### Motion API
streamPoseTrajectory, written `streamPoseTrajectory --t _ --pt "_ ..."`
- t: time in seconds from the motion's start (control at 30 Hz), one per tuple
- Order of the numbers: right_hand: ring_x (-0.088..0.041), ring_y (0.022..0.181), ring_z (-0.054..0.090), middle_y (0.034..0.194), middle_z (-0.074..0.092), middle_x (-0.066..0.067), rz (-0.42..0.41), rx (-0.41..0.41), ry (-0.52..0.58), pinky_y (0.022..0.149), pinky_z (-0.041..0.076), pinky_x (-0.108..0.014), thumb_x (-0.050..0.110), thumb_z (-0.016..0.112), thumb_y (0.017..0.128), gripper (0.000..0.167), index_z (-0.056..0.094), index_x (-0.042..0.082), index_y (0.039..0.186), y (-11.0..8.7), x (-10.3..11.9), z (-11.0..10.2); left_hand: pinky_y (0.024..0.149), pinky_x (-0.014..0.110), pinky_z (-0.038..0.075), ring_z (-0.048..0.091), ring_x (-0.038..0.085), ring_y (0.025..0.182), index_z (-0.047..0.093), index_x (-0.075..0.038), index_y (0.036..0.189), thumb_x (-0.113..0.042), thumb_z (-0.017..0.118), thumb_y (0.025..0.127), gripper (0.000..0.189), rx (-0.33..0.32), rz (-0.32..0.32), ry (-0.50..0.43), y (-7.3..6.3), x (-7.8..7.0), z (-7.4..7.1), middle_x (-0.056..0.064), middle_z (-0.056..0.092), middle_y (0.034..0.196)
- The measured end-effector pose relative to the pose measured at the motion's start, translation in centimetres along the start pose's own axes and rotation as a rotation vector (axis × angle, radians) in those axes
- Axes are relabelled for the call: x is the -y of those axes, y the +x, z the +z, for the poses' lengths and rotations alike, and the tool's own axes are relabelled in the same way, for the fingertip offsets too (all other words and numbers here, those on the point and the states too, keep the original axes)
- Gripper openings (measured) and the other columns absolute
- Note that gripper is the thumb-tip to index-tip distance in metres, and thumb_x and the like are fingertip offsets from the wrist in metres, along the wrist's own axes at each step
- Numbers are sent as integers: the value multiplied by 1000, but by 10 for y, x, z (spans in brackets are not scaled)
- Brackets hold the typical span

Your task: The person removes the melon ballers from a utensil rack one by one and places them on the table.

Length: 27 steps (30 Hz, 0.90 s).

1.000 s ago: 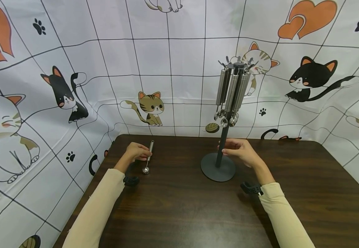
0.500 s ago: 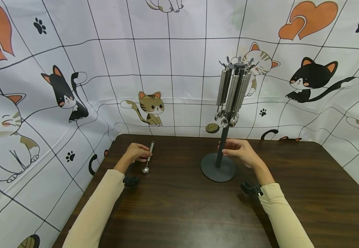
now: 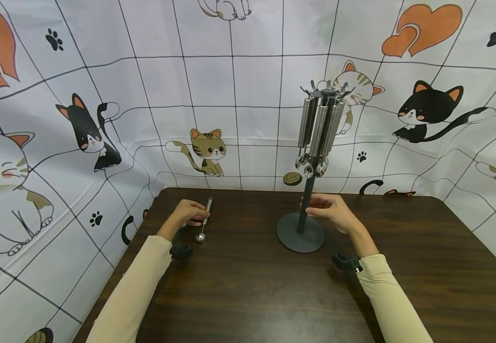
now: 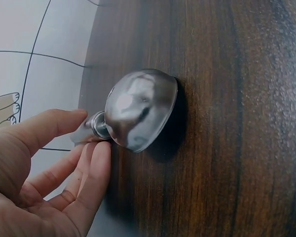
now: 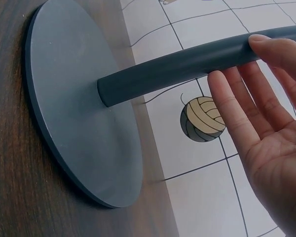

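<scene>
On the left of the table lies a shiny metal ice cream scoop (image 3: 205, 220), its round bowl pointing toward me. My left hand (image 3: 190, 213) pinches its handle between thumb and fingers. In the left wrist view the domed bowl (image 4: 140, 109) faces rounded side up, close over the wood. Right of centre, a dark grey utensil stand (image 3: 301, 237) stands upright on a round base. My right hand (image 3: 331, 209) grips its pole low down, the thumb and fingertips touching the pole (image 5: 177, 68) in the right wrist view. Several metal utensils (image 3: 322, 126) hang from hooks at its top.
The brown wooden table (image 3: 248, 286) reaches back to a white sheet (image 3: 256, 119) printed with cats, hearts and grid lines. This sheet hangs behind the table and along its left side. Dark straps (image 3: 346, 262) circle both wrists.
</scene>
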State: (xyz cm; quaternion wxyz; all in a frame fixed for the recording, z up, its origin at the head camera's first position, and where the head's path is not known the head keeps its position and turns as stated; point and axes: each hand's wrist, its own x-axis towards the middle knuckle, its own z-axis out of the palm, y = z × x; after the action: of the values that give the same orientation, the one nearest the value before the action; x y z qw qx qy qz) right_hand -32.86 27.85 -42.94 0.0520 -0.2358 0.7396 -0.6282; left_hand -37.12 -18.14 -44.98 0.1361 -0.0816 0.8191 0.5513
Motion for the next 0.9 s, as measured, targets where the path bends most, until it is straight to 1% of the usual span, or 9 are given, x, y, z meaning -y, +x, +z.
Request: streamPoseTrajectory --t 0.13,0.27,0.4,0.47,0.57,0.67,0.73,0.8,0.9 --pt "-13 99 75 113 77 -7 -14 6 21 89 64 -39 -4 69 93 41 57 -16 131 1 -1 0 68 28 66 66 13 78 63 8 124 -5 77 89 40 -9 -9 -4 3 0 0 2 67 88" --pt "-14 98 75 114 77 -13 -13 -2 34 87 65 -37 -4 71 92 40 61 -12 129 1 0 1 68 29 66 66 14 80 64 7 123 -8 76 89 39 -18 -11 6 3 0 0 2 68 87" --pt "-15 98 75 116 75 -17 1 -11 38 88 64 -40 -2 73 91 39 62 -11 128 0 1 3 70 29 65 68 18 87 64 6 122 -11 75 91 37 -26 -14 14 2 -1 -1 4 69 91" --pt "-15 98 75 115 76 -15 7 -12 38 89 64 -42 -2 72 91 42 59 -15 130 0 1 3 71 29 65 68 20 90 64 5 123 -12 74 92 37 -36 -13 11 1 -2 -2 6 69 95" --pt "-14 97 75 110 78 -3 22 -12 30 89 64 -39 -2 72 92 46 56 -18 131 0 2 4 71 28 64 67 20 91 64 4 125 -15 73 93 38 -60 -5 -4 0 -4 -4 8 71 102" --pt "-14 96 74 107 77 4 33 -12 25 89 64 -37 -2 72 92 45 56 -17 132 -1 2 4 69 27 63 68 18 87 64 3 126 -17 72 95 38 -96 26 -25 1 -7 -4 10 73 105" --pt "-13 97 74 107 77 4 34 -12 23 90 64 -39 -1 71 92 44 57 -15 132 -1 2 3 69 27 63 68 18 86 65 2 126 -18 71 95 37 -121 52 -38 1 -11 -3 12 74 107" --pt "-13 97 74 110 78 -5 27 -13 20 90 64 -41 -2 72 92 45 57 -16 132 -1 1 3 70 28 64 70 22 89 66 2 127 -18 71 95 38 -142 87 -55 -1 -17 -1 11 75 104" --pt "-14 98 75 116 75 -18 13 -12 21 91 63 -44 -2 72 92 46 55 -18 132 0 2 3 75 30 65 70 31 102 65 1 130 -20 70 96 41 -152 135 -71 -5 -30 3 10 74 107"
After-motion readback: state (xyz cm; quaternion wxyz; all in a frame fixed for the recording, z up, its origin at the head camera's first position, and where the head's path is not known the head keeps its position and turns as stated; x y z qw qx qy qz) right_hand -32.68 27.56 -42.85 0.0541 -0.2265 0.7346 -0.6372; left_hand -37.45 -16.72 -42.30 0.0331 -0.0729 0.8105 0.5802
